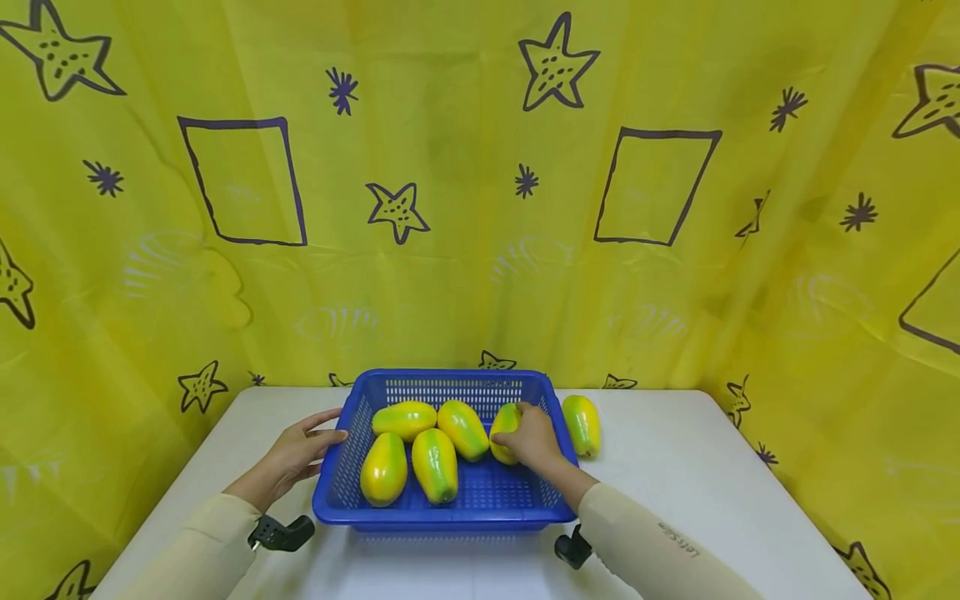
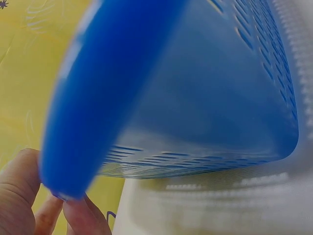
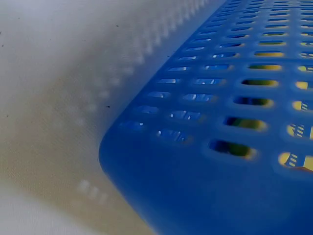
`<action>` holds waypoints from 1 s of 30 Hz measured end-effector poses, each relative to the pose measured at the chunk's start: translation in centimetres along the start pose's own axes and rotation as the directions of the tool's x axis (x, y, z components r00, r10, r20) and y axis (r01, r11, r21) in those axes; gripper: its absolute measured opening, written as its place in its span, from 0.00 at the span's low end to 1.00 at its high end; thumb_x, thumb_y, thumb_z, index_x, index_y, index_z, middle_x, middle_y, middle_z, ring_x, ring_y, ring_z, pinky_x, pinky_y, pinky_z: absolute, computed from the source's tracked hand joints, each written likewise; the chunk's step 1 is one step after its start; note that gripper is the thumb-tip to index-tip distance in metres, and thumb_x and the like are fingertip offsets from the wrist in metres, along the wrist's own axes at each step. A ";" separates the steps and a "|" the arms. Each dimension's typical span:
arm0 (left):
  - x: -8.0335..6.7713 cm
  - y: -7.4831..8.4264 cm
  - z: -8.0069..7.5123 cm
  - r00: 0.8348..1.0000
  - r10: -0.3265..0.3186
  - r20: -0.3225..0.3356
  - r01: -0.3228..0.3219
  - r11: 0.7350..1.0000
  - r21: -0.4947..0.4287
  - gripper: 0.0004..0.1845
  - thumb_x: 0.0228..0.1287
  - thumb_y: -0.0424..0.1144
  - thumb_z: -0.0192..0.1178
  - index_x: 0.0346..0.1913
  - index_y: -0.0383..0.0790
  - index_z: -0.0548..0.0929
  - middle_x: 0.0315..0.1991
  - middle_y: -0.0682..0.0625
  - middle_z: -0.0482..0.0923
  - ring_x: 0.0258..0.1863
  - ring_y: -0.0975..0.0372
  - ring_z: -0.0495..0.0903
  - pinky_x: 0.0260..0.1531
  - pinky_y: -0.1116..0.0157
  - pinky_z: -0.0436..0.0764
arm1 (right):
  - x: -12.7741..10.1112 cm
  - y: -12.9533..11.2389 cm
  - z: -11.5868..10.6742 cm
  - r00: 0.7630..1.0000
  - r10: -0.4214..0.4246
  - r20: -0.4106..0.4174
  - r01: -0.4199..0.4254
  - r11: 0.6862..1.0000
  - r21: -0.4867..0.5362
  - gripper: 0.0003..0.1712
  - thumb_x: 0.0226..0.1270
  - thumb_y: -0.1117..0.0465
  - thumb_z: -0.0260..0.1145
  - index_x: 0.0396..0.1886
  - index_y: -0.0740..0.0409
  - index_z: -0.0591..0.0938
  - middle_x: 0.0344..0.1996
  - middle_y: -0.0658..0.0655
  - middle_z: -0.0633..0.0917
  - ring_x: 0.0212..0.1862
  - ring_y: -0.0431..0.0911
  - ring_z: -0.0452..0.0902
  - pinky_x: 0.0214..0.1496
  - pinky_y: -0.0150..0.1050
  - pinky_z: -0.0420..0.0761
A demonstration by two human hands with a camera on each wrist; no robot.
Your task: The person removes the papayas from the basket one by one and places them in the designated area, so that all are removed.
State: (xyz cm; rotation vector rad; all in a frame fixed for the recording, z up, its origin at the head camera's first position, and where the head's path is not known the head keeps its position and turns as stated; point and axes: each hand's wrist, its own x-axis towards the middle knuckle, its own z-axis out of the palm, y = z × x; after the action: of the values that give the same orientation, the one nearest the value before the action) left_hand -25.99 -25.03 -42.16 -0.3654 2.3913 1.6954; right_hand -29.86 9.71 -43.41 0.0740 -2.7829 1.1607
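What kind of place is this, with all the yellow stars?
Probably a small staged set, not a kitchen: a yellow curtain with drawn stars hangs around a white table, which bears a blue basket of papayas.

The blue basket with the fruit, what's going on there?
A person is working at a blue basket on a white table. The left hand rests against the basket's left rim, and the right hand reaches inside and grips a yellow-green papaya. Four more papayas lie in the basket, and one papaya sits on the table just outside its right wall.
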 end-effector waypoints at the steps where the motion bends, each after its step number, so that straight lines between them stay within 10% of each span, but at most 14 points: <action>1: 0.0 0.0 0.0 1.000 0.000 0.000 0.000 1.000 -0.001 0.36 0.68 0.44 0.61 0.75 0.40 0.60 0.63 0.30 0.71 0.44 0.57 0.83 0.44 0.58 0.86 | 0.0 0.1 0.1 1.000 -0.001 -0.002 0.001 1.000 0.002 0.43 0.51 0.60 0.78 0.63 0.76 0.71 0.55 0.72 0.79 0.54 0.61 0.78 0.60 0.54 0.78; 30: -0.2 0.1 0.0 1.000 -0.004 0.011 0.004 1.000 -0.029 0.37 0.68 0.44 0.61 0.76 0.41 0.59 0.63 0.30 0.70 0.38 0.61 0.83 0.40 0.63 0.85 | -0.4 0.0 0.6 0.998 0.062 0.012 -0.063 0.998 0.030 0.42 0.51 0.58 0.78 0.62 0.74 0.73 0.56 0.71 0.77 0.54 0.60 0.75 0.61 0.55 0.77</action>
State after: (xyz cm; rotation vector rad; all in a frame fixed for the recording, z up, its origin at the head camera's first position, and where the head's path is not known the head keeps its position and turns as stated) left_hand -25.83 -25.02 -42.05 -0.3640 2.3595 1.7277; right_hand -29.52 9.35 -43.88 -0.0035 -2.7966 1.2214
